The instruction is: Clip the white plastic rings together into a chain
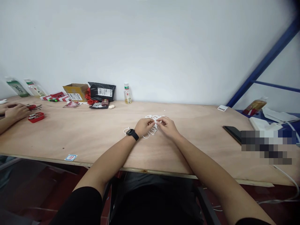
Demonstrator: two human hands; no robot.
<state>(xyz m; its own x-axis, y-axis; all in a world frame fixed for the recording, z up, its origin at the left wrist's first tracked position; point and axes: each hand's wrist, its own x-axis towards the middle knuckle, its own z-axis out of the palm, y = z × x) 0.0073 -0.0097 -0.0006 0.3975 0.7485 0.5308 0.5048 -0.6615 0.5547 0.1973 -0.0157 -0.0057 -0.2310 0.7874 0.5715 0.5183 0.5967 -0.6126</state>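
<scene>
A white cord (pixel 152 130) lies in loose loops on the wooden table, partly knotted together. My left hand (pixel 143 126), with a dark watch (pixel 132 134) on its wrist, pinches the cord from the left. From the right, my right hand (pixel 167 126) pinches the same cord, thumb and fingertips together. The fingertips of both hands nearly meet over the middle of the bundle. Some loops show beyond the fingers and below them; part of the cord is hidden behind my hands.
Against the wall stand a bottle (pixel 127 95), a black plastic bag (pixel 102 91) and a cardboard box (pixel 77 92). At the far left another person's hands (pixel 15 112) are near a red heart-shaped tin (pixel 36 117). A phone (pixel 232 132) lies at right.
</scene>
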